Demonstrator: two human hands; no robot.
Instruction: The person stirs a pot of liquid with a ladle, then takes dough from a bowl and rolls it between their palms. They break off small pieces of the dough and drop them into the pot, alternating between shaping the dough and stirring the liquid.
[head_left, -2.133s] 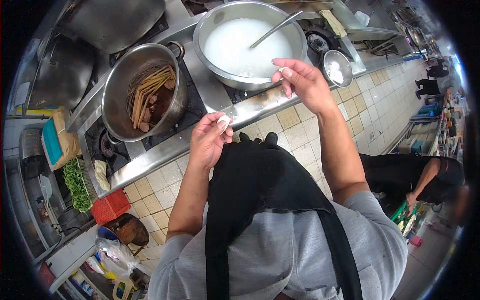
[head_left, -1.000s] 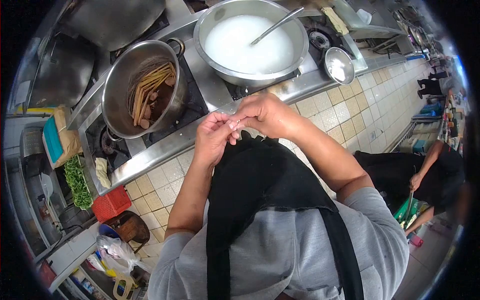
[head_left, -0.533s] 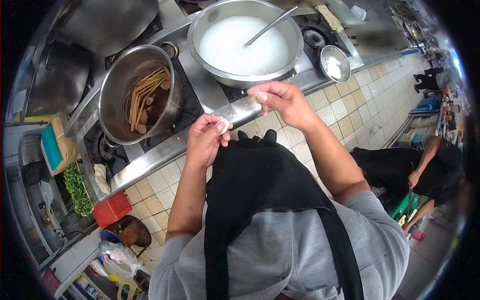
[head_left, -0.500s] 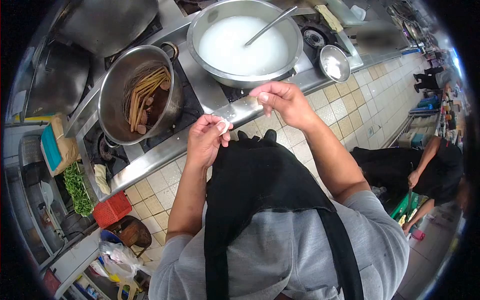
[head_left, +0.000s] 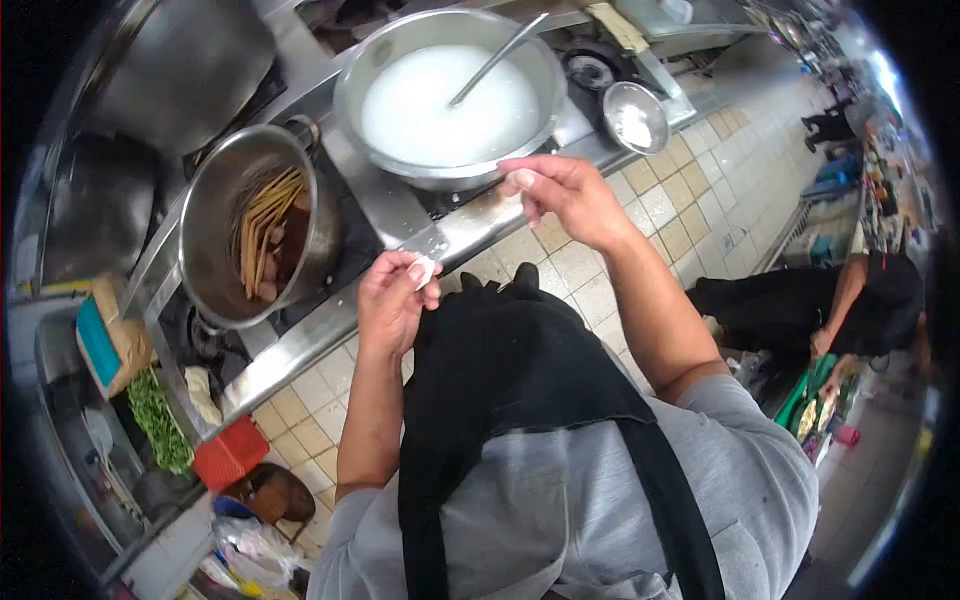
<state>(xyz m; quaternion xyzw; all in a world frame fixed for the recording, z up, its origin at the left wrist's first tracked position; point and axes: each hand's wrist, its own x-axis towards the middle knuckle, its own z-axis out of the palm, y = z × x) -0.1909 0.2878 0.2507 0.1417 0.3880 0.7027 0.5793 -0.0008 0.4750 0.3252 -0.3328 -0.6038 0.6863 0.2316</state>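
Between its thumb and fingers, my left hand (head_left: 388,305) holds a small white piece (head_left: 426,270), too small to identify. My right hand (head_left: 562,195) is pinched beside the front rim of a large steel bowl (head_left: 352,125); what it holds, if anything, cannot be made out. White cloudy liquid (head_left: 430,115) fills much of the bowl, and a metal ladle handle (head_left: 500,58) leans out of it. Left of the bowl, a deep steel pot (head_left: 215,215) contains lemongrass-like stalks (head_left: 262,225) and brownish pieces in dark liquid.
A small metal strainer or bowl (head_left: 635,118) lies at the stove's right end. Leafy greens (head_left: 158,420) and a red basket (head_left: 230,452) are at lower left. On the right, a person in black (head_left: 800,305) works over a green container (head_left: 797,395).
The view has shifted, so the bowl and pot appear farther left. My left hand still holds the white piece, and my right hand remains pinched near the bowl's rim.
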